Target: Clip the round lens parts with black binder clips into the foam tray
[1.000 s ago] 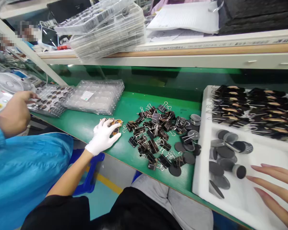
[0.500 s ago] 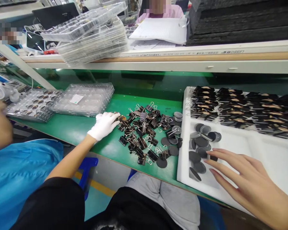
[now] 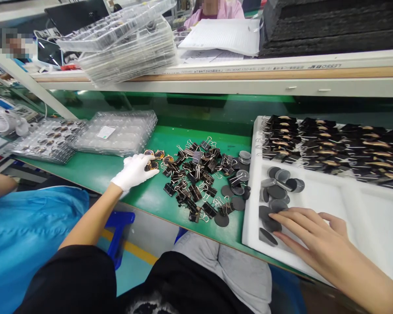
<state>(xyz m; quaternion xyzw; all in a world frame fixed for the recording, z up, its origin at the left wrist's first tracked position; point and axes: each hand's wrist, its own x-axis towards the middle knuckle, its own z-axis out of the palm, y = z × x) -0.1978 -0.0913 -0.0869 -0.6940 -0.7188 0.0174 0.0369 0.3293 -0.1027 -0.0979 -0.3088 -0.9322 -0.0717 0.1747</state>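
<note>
In a white glove, my left hand reaches over a small group of round gold watch parts, thumb and fingers apart around one of them. Right beside lies a pile of black binder clips with silver wire handles. My right hand is ungloved and stretched over the white foam tray. Its index finger and thumb are apart, the fingertips touching dark round discs in the tray's left part. More black discs lie on the green table next to the clips.
Rows of clipped black pieces fill the tray's back. Clear plastic trays stand at left, with more stacked on the shelf above. A co-worker's blue clothing is close on my left. Another person sits behind the shelf.
My left hand has drawn back to the left, uncovering several gold watch parts. My right hand has moved left and its fingertips have come down onto the discs.
</note>
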